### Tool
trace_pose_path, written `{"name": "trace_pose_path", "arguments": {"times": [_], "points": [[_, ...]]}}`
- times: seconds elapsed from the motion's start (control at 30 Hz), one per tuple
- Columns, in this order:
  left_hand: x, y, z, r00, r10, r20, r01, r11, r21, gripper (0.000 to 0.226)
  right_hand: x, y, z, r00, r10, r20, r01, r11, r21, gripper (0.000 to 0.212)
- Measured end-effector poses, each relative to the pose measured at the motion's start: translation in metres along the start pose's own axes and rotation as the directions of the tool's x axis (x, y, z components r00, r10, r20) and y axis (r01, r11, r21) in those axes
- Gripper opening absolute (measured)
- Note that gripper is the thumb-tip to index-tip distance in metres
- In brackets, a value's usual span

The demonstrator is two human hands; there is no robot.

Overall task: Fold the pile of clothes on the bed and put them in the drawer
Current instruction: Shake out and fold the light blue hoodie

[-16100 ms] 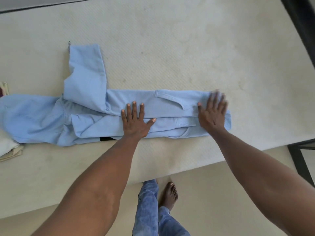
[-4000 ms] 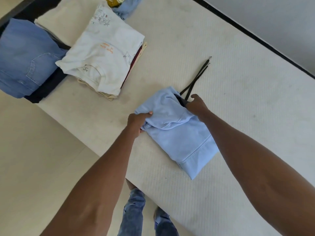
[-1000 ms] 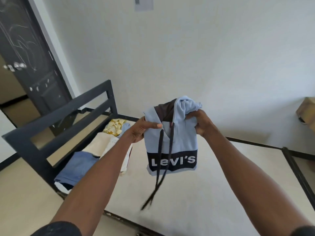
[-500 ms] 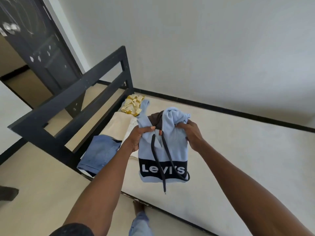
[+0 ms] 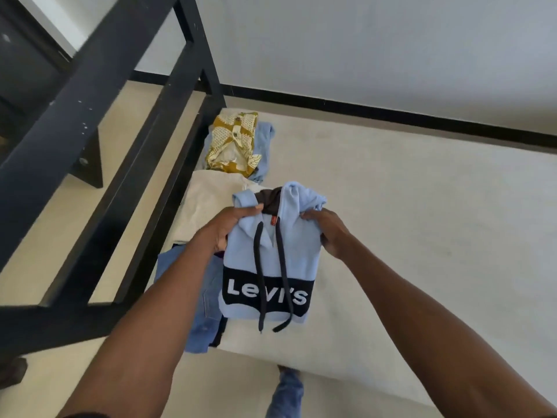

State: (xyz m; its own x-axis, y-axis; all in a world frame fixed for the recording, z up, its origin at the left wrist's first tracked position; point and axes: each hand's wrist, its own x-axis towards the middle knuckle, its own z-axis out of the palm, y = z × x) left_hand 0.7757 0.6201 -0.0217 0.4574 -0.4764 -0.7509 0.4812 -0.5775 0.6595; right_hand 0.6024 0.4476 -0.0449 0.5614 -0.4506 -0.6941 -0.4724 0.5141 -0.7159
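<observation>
**Folded hoodie being lowered toward the bed**

Half a second earlier the folded light-blue hoodie (image 5: 271, 260) was being held a little higher in the view, with its two dark drawstrings (image 5: 272, 276) swinging out to the side; now the view is tilting further down, the hoodie is hanging above the near edge of the mattress (image 5: 422, 221), and the drawstrings are hanging nearly straight over the white "Levi's" lettering on its dark band. The left hand (image 5: 232, 226) is gripping the hoodie's top left corner, thumb curled over the fabric. The right hand (image 5: 327, 233) is gripping the top right corner, fingers curled round the bunched hood.

No drawer is showing. Along the left side of the mattress, folded clothes are lying in a row: a yellow patterned garment (image 5: 233, 144) farthest away, a cream garment (image 5: 208, 206) behind the left hand, and blue denim (image 5: 200, 300) nearest, partly hidden by the left forearm. A black bed frame (image 5: 99, 95) is standing beside them. A denim-clad leg (image 5: 286, 393) is showing below.
</observation>
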Motion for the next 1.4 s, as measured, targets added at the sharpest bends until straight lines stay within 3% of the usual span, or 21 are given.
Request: {"name": "trace_pose_path", "arguments": {"times": [0.07, 0.13, 0.2, 0.27, 0.3, 0.43, 0.53, 0.6, 0.63, 0.67, 0.73, 0.83, 0.93, 1.03, 1.13, 1.23, 1.33, 1.4], "points": [[0.055, 0.005, -0.009, 0.990, 0.030, -0.135, -0.024, 0.998, 0.052, 0.085, 0.056, 0.005, 0.011, 0.992, -0.053, -0.114, 0.050, 0.998, -0.029, 0.053], [0.097, -0.009, -0.010, 0.968, 0.061, -0.242, -0.019, 0.985, 0.172, 0.100, 0.101, 0.022, 0.021, 0.938, -0.190, -0.290, 0.109, 0.955, -0.275, 0.066], [0.134, -0.050, -0.010, 0.962, 0.160, -0.220, -0.072, 0.929, 0.363, 0.095, 0.139, 0.054, 0.032, 0.934, -0.321, -0.156, 0.168, 0.782, -0.601, 0.074], [0.155, -0.097, -0.008, 0.963, 0.230, -0.142, -0.136, 0.867, 0.479, 0.088, 0.161, 0.088, 0.041, 0.973, -0.223, 0.059, 0.182, 0.586, -0.789, 0.075], [0.162, -0.117, -0.007, 0.963, 0.228, -0.144, -0.116, 0.834, 0.540, 0.087, 0.166, 0.101, 0.042, 0.981, -0.160, 0.105, 0.176, 0.540, -0.823, 0.074], [0.166, -0.134, 0.007, 0.922, 0.231, -0.310, 0.099, 0.635, 0.767, 0.079, 0.176, 0.108, 0.036, 0.987, -0.102, 0.128, 0.161, 0.471, -0.867, 0.071], [0.149, -0.130, 0.018, 0.886, 0.223, -0.406, 0.174, 0.652, 0.738, 0.080, 0.163, 0.090, 0.040, 0.992, -0.115, 0.055, 0.101, 0.447, -0.889, 0.074], [0.133, -0.142, 0.028, 0.825, 0.294, -0.482, 0.206, 0.638, 0.742, 0.076, 0.142, 0.092, 0.050, 0.967, -0.213, -0.138, -0.002, 0.536, -0.844, 0.082], [0.127, -0.147, 0.034, 0.803, 0.330, -0.497, 0.214, 0.618, 0.757, 0.073, 0.135, 0.098, 0.055, 0.946, -0.183, -0.267, -0.098, 0.626, -0.773, 0.083], [0.122, -0.148, 0.040, 0.792, 0.347, -0.502, 0.221, 0.604, 0.766, 0.069, 0.129, 0.107, 0.060, 0.926, -0.075, -0.371, -0.210, 0.715, -0.667, 0.083], [0.119, -0.146, 0.050, 0.787, 0.341, -0.514, 0.250, 0.586, 0.771, 0.066, 0.124, 0.123, 0.066, 0.892, 0.130, -0.433, -0.346, 0.813, -0.469, 0.079], [0.125, -0.140, 0.053, 0.822, 0.316, -0.473, 0.208, 0.607, 0.767, 0.066, 0.124, 0.131, 0.061, 0.869, -0.013, -0.494, -0.201, 0.903, -0.379, 0.050], [0.128, -0.151, 0.045, 0.883, 0.284, -0.374, 0.178, 0.535, 0.826, 0.070, 0.124, 0.140, 0.052, 0.884, -0.137, -0.447, -0.156, 0.815, -0.558, 0.041], [0.137, -0.158, 0.044, 0.867, 0.283, -0.411, 0.225, 0.513, 0.829, 0.075, 0.134, 0.140, 0.049, 0.921, -0.164, -0.354, -0.155, 0.679, -0.717, 0.043], [0.136, -0.154, 0.047, 0.866, 0.256, -0.430, 0.237, 0.546, 0.803, 0.076, 0.135, 0.139, 0.048, 0.929, -0.148, -0.341, -0.177, 0.629, -0.757, 0.043], [0.130, -0.161, 0.043, 0.868, 0.277, -0.412, 0.246, 0.483, 0.841, 0.077, 0.129, 0.145, 0.039, 0.938, -0.104, -0.331, -0.225, 0.542, -0.810, 0.047], [0.131, -0.156, 0.040, 0.901, 0.192, -0.389, 0.269, 0.456, 0.848, 0.078, 0.129, 0.131, 0.030, 0.960, 0.004, -0.278, -0.256, 0.411, -0.875, 0.052], [0.123, -0.149, 0.040, 0.902, 0.182, -0.391, 0.268, 0.475, 0.838, 0.078, 0.122, 0.120, 0.021, 0.972, 0.039, -0.232, -0.224, 0.457, -0.861, 0.054]]}}
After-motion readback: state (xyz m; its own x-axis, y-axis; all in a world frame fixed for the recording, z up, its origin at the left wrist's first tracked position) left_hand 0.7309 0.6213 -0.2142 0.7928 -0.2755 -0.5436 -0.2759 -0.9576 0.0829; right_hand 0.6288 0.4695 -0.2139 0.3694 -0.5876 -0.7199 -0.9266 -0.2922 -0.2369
